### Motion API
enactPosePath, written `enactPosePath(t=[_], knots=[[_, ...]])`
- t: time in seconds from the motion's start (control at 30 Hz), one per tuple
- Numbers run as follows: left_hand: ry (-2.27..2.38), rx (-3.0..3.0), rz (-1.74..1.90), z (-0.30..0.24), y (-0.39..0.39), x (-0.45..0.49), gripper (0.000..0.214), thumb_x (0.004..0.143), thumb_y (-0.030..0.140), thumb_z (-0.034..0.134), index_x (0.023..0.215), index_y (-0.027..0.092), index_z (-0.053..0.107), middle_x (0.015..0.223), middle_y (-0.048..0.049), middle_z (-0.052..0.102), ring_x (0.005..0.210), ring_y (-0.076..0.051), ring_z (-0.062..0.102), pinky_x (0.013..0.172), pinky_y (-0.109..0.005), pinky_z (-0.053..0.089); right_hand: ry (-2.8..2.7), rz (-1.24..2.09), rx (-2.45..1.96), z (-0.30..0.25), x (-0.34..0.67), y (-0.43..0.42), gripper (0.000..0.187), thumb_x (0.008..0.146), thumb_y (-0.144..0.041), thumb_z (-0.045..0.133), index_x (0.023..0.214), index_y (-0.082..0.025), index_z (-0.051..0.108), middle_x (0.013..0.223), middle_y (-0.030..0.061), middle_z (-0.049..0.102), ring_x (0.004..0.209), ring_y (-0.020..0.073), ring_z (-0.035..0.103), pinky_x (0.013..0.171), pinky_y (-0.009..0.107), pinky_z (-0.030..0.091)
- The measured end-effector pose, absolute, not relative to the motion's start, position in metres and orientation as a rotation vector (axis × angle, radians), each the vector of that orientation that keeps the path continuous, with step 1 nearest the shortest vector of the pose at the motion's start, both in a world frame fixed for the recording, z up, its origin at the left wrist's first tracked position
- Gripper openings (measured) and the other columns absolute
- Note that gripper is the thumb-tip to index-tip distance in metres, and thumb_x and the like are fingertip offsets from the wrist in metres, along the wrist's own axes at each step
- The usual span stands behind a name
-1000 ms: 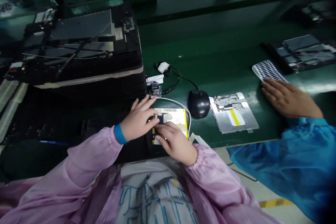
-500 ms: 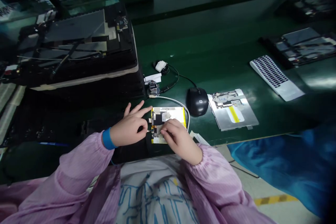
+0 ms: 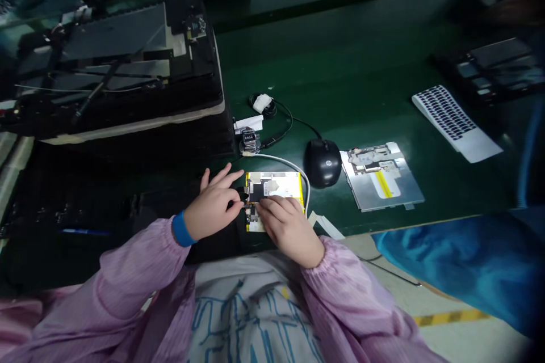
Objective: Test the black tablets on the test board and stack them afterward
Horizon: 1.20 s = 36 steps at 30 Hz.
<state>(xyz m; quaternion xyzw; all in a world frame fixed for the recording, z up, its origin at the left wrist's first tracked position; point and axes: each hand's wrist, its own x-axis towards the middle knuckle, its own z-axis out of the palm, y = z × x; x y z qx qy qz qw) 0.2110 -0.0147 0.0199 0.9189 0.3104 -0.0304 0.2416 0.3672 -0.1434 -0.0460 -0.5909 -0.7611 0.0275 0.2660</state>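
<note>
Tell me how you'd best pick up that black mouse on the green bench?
Probably from above, palm over the hump, thumb and fingers on the two long flanks. The mouse lies flat on the bench, domed, and its cord leaves the far end.

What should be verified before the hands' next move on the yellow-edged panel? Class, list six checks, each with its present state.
1. Yellow-edged panel lies flat in front of the person: ok.
2. Right hand rests its fingers on the panel: ok.
3. Left hand has fingertips at the panel's left edge; what they pinch: cannot tell.
4. White cable rounds the panel's far right corner; whether it touches the panel: cannot tell.
5. Mouse apart from the panel: ok.
6. Neighbour's blue sleeve clear of the panel: ok.
</note>
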Motion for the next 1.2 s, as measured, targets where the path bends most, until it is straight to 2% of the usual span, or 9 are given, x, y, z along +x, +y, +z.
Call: enactPosePath(t=[0.67, 1.07, 1.2], knots=[[0.846, 2.43, -0.065, 0.0213, -0.0131, 0.2125, 0.021, 0.083, 0.02, 0.051, 0.064, 0.018, 0.058, 0.137, -0.0081, 0.054, 0.136, -0.029, 0.035, 0.109, -0.062, 0.013, -2.076, 0.048, -1.591, -0.0484, 0.3669, -0.1447, 0.025, 0.092, -0.016, 0.051, 0.113, -0.012, 0.063, 0.109, 0.0109, 0.068, 0.1, 0.0235, 0.056, 0.082, 0.04, 0.042], [0.864, 2.513, -0.043, 0.0173, -0.016, 0.2121, 0.02, 0.079, 0.016, 0.052, 0.06, 0.017, 0.056, 0.134, -0.0096, 0.056, 0.134, -0.03, 0.037, 0.109, -0.061, 0.016, -1.998, 0.076, -1.54, -0.0491, 0.3675, -0.1447, 0.022, 0.092, -0.016, 0.051, 0.109, -0.011, 0.065, 0.109, 0.0106, 0.068, 0.101, 0.0235, 0.057, 0.083, 0.039, 0.045], [0.879, 2.513, -0.043, 0.0181, -0.0166, 0.213, 0.019, 0.078, 0.016, 0.052, 0.059, 0.018, 0.055, 0.134, -0.0094, 0.056, 0.134, -0.03, 0.037, 0.109, -0.06, 0.016, -2.004, 0.111, -1.553, -0.051, 0.3673, -0.1455, 0.027, 0.092, -0.017, 0.05, 0.116, -0.013, 0.062, 0.111, 0.0115, 0.067, 0.104, 0.0231, 0.056, 0.085, 0.04, 0.045]])
